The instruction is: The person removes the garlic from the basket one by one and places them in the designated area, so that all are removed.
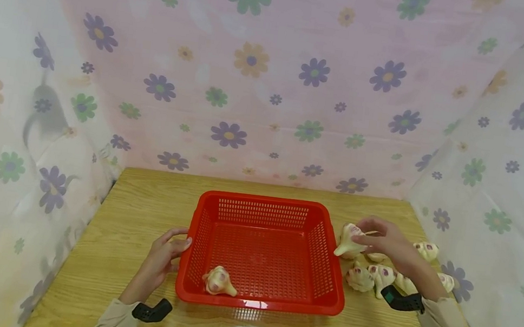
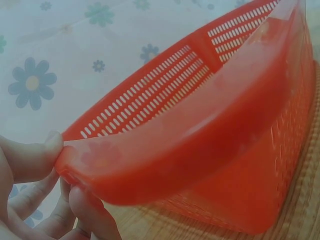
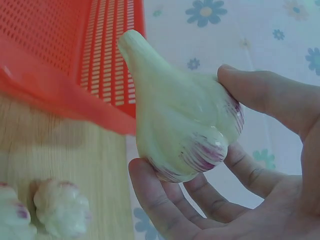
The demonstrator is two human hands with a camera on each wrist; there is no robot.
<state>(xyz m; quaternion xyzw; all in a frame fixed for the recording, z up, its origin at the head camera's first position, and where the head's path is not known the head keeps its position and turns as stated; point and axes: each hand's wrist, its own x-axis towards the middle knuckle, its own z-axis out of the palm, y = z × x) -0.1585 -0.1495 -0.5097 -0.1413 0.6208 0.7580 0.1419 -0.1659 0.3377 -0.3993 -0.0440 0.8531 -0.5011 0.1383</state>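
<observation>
A red plastic basket (image 1: 252, 304) with slotted walls stands on the wooden table. My left hand (image 1: 160, 260) pinches its left rim, thumb on top and fingers beneath, as the left wrist view shows at the basket's edge (image 2: 185, 130). One garlic bulb (image 1: 219, 281) lies inside, at the near left corner. Just off the basket's right rim, my right hand (image 1: 391, 244) holds another garlic bulb (image 3: 185, 120) between thumb and fingers, its stem pointing toward the basket. Below and beside that hand, several more garlic bulbs (image 1: 359, 278) lie on the table.
The wooden table (image 1: 149, 199) is enclosed by flower-printed cloth at the back (image 1: 270, 99) and on both sides. A garlic bulb (image 1: 426, 251) lies near the table's right edge, by the cloth. Each wrist wears a black band (image 1: 153, 310).
</observation>
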